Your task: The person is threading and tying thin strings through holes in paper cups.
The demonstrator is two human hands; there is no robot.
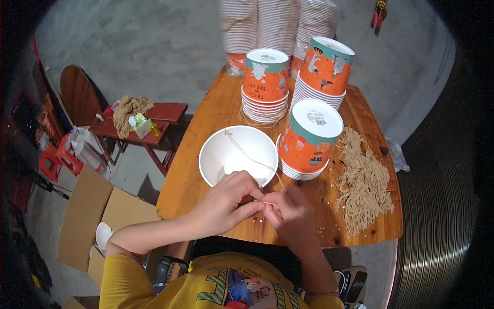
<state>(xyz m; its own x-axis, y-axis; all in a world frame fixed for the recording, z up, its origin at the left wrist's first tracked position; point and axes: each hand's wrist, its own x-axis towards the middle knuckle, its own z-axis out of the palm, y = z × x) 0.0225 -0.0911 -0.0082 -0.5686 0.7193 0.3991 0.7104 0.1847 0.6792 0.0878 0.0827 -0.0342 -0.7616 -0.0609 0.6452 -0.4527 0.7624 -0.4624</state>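
A white paper bowl (226, 152) stands open on the wooden table (206, 180), right in front of me. A thin tan string (247, 153) runs from its far rim across the bowl toward my hands. My left hand (226, 201) pinches the near end of that string at the bowl's near rim. My right hand (290, 206) meets it fingertip to fingertip and grips the same string end. A pile of loose tan strings (363, 183) lies on the table at the right.
Three stacks of upside-down orange and teal paper bowls (309, 136) (266, 77) (324, 67) stand behind the white bowl, with wrapped white cup stacks (278, 23) at the back. A red stool (149, 121) with cloth and open cardboard boxes (92, 216) sit left on the floor.
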